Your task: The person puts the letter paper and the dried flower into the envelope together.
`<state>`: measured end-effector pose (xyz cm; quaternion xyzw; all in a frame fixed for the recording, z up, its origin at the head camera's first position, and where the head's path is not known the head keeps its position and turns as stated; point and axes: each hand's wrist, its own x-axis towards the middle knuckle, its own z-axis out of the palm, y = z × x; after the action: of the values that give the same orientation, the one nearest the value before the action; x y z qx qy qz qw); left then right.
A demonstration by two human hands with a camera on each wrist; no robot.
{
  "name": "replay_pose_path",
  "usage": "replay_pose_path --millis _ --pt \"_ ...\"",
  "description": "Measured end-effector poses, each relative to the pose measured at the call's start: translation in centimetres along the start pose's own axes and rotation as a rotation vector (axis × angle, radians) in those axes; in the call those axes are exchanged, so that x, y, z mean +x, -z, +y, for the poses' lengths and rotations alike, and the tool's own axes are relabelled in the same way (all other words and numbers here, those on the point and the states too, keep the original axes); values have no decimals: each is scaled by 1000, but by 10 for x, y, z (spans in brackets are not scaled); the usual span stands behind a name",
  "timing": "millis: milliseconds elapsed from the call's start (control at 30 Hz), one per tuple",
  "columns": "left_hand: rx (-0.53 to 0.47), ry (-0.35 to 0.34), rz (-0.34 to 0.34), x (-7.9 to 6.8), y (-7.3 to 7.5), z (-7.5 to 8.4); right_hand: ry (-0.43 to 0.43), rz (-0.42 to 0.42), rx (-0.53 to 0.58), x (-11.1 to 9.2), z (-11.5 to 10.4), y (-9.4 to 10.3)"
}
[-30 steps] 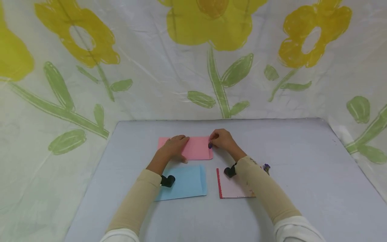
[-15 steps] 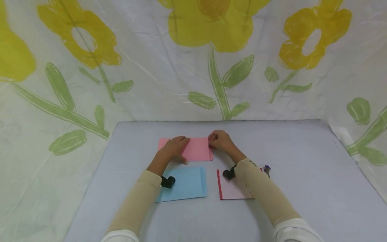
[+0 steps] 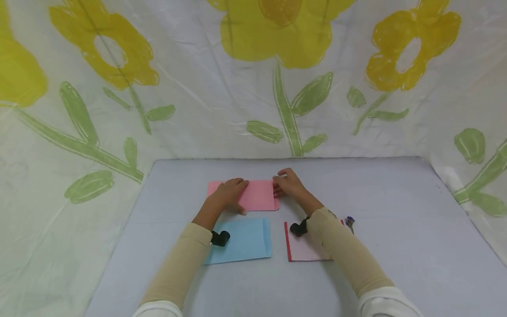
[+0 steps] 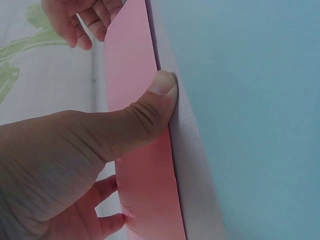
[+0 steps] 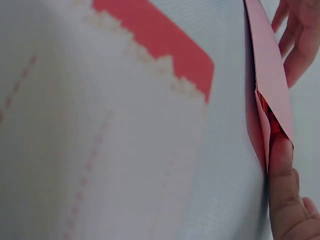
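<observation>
A pink envelope lies towards the back of the table, its opening on the right. Across its left part my left hand holds it, the thumb on the near edge and fingertips at the far edge. My right hand is at the open end. In the right wrist view a straight finger reaches into the gaping mouth of the envelope, where something red shows inside. The right thumb and index finger stand apart in the head view. No flower is visible in that hand.
Nearer lies a blue envelope, partly under the left wrist. A pale pink paper with red edges is partly hidden by the right forearm. Beside that forearm lies a small purple flower. A flower-painted sheet hangs behind the table.
A small purple flower pinched in my right hand at the envelope's mouth has gone out of sight there. The right fingers have spread and reached inside. My left hand has stayed put.
</observation>
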<state>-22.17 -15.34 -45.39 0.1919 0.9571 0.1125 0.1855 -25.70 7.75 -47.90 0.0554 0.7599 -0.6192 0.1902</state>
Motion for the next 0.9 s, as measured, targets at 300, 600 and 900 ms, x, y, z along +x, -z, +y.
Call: replay_pose_path --millis 300,600,900 --pt "15 9 -9 1 0 -1 -3 -32 34 -6 3 1" --pt "11 -31 -23 -3 2 -2 255 -113 -347 -45 18 44" --pt "-91 -115 113 -37 -7 -1 317 -100 -754 -103 34 96"
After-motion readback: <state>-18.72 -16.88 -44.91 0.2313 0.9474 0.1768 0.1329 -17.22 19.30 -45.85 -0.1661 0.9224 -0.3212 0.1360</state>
